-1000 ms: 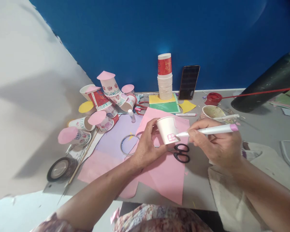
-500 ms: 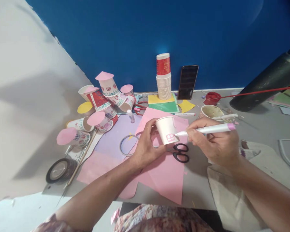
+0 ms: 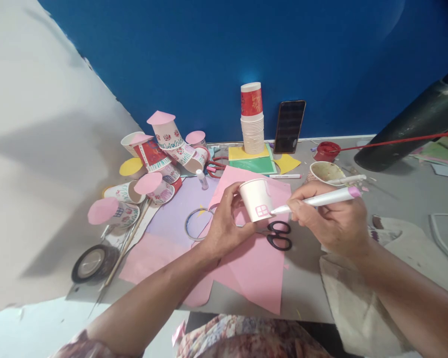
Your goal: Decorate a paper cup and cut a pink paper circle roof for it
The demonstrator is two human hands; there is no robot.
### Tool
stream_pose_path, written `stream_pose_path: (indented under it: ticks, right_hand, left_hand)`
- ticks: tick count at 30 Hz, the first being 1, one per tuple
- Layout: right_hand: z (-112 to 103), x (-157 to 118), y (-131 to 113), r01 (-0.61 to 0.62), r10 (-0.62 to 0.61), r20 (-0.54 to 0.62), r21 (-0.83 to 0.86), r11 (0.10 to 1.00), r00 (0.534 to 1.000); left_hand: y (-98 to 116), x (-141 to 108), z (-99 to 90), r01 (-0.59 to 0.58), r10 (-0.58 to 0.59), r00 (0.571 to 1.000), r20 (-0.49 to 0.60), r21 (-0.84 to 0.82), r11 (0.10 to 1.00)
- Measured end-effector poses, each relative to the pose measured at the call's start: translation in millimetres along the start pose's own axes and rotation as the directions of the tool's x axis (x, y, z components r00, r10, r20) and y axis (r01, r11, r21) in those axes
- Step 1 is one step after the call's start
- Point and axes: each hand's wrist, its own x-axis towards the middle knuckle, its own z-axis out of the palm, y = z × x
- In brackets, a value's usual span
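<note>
My left hand [image 3: 226, 221] is closed around a white paper cup [image 3: 254, 196], tilted with its rim up. A small pink window with panes is drawn low on its side. In my right hand [image 3: 330, 216] I grip a white felt-tip marker [image 3: 319, 199] with a pink end; its tip is at the cup's side, just right of the drawn window. Whether the tip touches the cup I cannot tell. Beneath the cup lie black-handled scissors [image 3: 279, 242] on pink paper [image 3: 252, 278]; their blades are largely hidden by my left hand and the cup.
Decorated paper cups [image 3: 166, 136] with pink and yellow tops crowd the left. A cup stack [image 3: 252, 134] and a phone [image 3: 290, 127] stand against the blue wall. A black bottle [image 3: 406, 129], a small red pot [image 3: 327, 151], tape [image 3: 91, 264] and a cloth [image 3: 354, 293] lie around.
The marker tip has shifted slightly down and to the right along the cup's side. The cup and my left hand have barely moved.
</note>
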Motion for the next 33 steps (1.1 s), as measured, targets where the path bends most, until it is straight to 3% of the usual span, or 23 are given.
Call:
stream_pose_path:
  ticks: [8,24,33]
  right_hand:
    - [0.5,-0.2,0.7,0.014,-0.014,-0.007,-0.004,1.000,1.000]
    - [4.4,-1.4,-0.3,-0.084,0.086,-0.027,0.053,0.995,0.996]
    - [1.6,-3.2,4.6,0.001,-0.005,-0.157,-0.022,1.000,0.988]
  left_hand:
    - [0.1,0.2,-0.4,-0.005,0.005,1.000,0.007,0.014,1.000]
    - [-2.3,-0.3,-2.0,-0.022,0.020,0.999,0.037,0.041,0.999]
    - [-3.3,2.9,-1.7,-0.018,0.017,0.999,0.029,0.013,1.000]
